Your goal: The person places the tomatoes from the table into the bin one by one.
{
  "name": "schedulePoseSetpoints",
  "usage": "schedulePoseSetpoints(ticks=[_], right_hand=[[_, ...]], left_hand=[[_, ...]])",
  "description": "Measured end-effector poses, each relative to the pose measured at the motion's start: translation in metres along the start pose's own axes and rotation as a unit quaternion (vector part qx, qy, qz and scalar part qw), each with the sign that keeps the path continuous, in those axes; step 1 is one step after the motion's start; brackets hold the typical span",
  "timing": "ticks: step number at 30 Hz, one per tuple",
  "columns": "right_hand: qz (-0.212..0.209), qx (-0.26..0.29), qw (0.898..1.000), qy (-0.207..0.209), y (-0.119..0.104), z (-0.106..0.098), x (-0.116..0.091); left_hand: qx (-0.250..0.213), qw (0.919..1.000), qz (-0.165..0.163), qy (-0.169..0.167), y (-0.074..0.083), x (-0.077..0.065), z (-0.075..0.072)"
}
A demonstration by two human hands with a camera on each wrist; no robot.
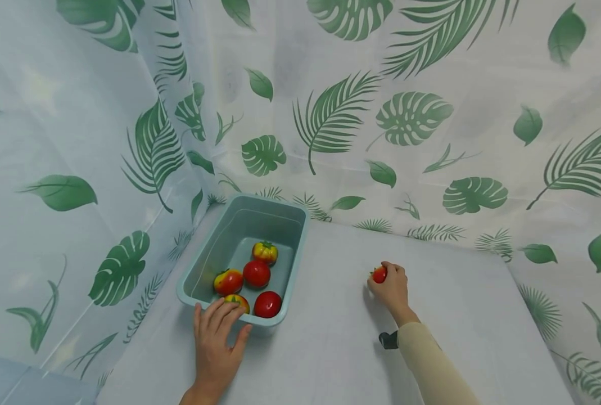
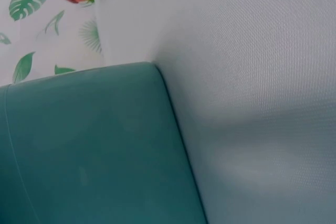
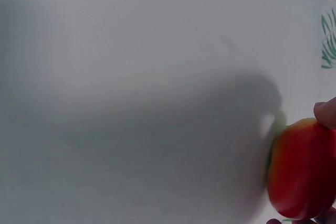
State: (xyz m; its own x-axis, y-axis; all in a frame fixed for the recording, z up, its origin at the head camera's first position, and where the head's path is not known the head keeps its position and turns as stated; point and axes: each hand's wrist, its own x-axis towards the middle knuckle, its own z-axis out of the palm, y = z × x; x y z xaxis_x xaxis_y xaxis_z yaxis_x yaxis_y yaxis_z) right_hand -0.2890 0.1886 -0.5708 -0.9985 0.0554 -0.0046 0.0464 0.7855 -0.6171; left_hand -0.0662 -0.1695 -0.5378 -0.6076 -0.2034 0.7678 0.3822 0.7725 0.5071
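My right hand (image 1: 391, 287) grips a red tomato (image 1: 379, 274) with a yellowish patch over the right part of the table. In the right wrist view the tomato (image 3: 302, 171) shows at the right edge, with fingertips around it. My left hand (image 1: 216, 343) rests at the near rim of a blue-green plastic tub (image 1: 300, 253), its fingers laid over the edge and the thumb spread apart. Inside the tub lie several tomatoes, among them a plain red tomato (image 1: 267, 304) and a ribbed yellow-red tomato (image 1: 265, 253). The left wrist view shows the tub's outer wall (image 2: 100, 140).
A white cloth-like cover (image 1: 330, 337) lies over the table. Leaf-printed white sheets (image 1: 340, 185) hang behind and to the left, close to the tub's far side. A small dark device (image 1: 388, 340) sits at the right wrist.
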Motion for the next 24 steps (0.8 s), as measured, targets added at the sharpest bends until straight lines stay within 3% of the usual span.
schedulePoseSetpoints(ticks=[11,24], right_hand=[[0.007,-0.006,1.0,0.011,0.025,0.01,-0.01],[0.017,0.026,0.999,0.029,0.022,0.004,-0.009]], left_hand=[[-0.001,1.0,0.006,0.007,0.0,0.001,0.0],[-0.002,1.0,0.001,0.0,0.0,0.0,-0.001]])
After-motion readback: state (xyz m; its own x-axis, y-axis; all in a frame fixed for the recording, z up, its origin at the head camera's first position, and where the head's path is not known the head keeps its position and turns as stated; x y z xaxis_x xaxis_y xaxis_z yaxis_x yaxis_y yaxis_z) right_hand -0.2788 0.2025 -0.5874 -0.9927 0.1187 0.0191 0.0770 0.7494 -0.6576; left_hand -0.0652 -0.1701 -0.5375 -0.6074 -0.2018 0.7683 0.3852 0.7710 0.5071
